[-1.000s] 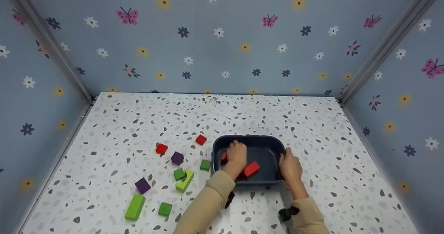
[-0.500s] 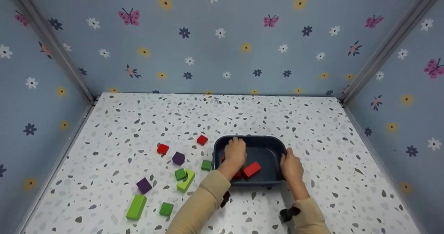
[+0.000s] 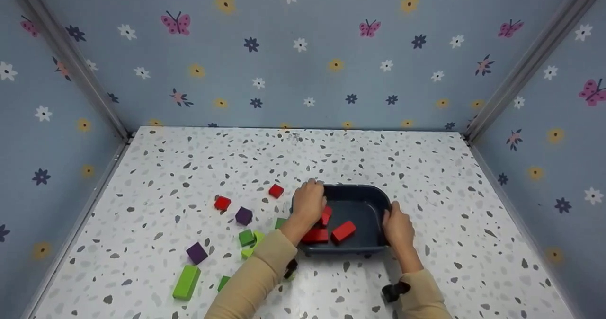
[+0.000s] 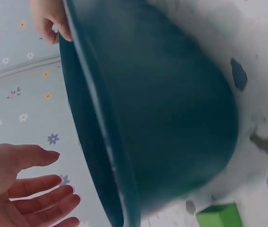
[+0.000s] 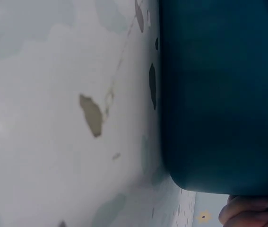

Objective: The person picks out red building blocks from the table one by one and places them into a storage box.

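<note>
A dark blue rectangular bin stands on the speckled table. Inside it, toward the left, lie several red blocks. My left hand is over the bin's left rim, its fingers spread and relaxed with nothing between them in the left wrist view. My right hand grips the bin's right wall, fingers curled round the far side in the right wrist view. Left of the bin are two small red blocks, two purple blocks, several green cubes and light green blocks, one partly hidden by my left sleeve.
Blue patterned panels enclose the table at the back and both sides. A grey post stands at the right back corner. The loose blocks lie spread over the left half of the table.
My left hand has risen from inside the bin and shifted left over its rim, uncovering the red blocks there. My right hand keeps its hold on the bin.
</note>
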The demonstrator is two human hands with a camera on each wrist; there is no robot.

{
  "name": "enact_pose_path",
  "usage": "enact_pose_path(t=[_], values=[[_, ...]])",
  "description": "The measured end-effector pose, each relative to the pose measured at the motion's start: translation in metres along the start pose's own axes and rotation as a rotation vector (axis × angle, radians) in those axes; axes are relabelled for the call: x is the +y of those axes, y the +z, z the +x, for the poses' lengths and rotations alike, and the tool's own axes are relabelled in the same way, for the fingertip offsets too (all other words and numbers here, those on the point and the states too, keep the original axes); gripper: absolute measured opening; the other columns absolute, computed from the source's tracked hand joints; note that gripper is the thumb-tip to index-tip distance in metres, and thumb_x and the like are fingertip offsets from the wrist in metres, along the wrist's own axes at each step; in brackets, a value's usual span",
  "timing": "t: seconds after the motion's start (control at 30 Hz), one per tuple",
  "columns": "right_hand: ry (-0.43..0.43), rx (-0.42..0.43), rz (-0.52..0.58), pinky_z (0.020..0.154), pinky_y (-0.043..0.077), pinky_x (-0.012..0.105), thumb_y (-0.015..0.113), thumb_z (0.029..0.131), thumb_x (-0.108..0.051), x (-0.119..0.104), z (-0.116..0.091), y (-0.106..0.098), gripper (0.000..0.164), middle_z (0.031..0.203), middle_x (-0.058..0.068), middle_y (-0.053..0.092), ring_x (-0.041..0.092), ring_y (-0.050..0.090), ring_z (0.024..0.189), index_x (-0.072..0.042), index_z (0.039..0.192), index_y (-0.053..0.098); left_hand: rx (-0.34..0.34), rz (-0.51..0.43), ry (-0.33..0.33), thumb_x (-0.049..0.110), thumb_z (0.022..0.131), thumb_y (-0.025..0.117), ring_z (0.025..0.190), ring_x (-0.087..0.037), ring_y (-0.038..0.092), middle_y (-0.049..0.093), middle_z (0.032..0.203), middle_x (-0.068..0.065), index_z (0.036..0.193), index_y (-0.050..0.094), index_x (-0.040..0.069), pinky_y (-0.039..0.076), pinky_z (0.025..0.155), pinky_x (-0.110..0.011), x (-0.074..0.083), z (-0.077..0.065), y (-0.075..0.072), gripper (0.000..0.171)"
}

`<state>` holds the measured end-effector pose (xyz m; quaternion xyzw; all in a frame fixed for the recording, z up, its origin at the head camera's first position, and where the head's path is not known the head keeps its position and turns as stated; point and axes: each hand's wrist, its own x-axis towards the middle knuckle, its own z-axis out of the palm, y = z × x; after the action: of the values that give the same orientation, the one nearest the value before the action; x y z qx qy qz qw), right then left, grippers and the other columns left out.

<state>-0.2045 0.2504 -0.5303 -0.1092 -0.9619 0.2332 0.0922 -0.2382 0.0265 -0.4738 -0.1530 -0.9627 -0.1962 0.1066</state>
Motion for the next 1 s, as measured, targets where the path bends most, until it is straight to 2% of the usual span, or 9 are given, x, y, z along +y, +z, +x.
enact_pose_path(t=[0.23,0.43,0.77,1.0], values=[[-0.009,0.018,-0.004,0.050,0.041,0.052,0.048,0.089,-0.013,0.000,-0.001,0.000,0.015,0.078,0.030,0.058,0.045,0.058,0.068,0.001,0.096,0.045,0.049,0.021,-0.002,0.009,0.077,0.066,0.074,-0.028,0.059,0.059,0.081,-0.014,0.086,0.063,-0.003,0.048,0.062,-0.038,-0.012,0.001,-0.014,0.015],[0.012,0.001,-0.006,0.052,0.042,0.052,0.047,0.090,-0.013,0.000,-0.001,0.000,0.016,0.081,0.029,0.058,0.044,0.058,0.071,0.000,0.098,0.046,0.078,0.015,-0.048,0.006,0.076,0.065,0.074,-0.029,0.059,0.059,0.081,-0.014,0.083,0.061,-0.002,0.048,0.063,-0.039,-0.026,0.004,-0.020,0.011],[0.017,-0.001,-0.002,0.051,0.041,0.053,0.048,0.089,-0.013,0.000,0.001,0.001,0.015,0.080,0.030,0.057,0.046,0.057,0.070,0.000,0.095,0.044,0.156,0.063,-0.118,0.006,0.078,0.064,0.078,-0.031,0.058,0.059,0.086,-0.016,0.087,0.062,-0.004,0.048,0.065,-0.041,-0.050,0.009,-0.020,0.014],[0.043,-0.038,0.000,0.051,0.042,0.050,0.047,0.090,-0.013,-0.001,0.003,0.000,0.015,0.082,0.027,0.058,0.040,0.058,0.068,0.000,0.098,0.046,0.137,0.093,-0.182,0.008,0.077,0.066,0.083,-0.032,0.055,0.057,0.091,-0.018,0.094,0.060,-0.007,0.047,0.067,-0.041,-0.063,0.011,-0.014,0.024]])
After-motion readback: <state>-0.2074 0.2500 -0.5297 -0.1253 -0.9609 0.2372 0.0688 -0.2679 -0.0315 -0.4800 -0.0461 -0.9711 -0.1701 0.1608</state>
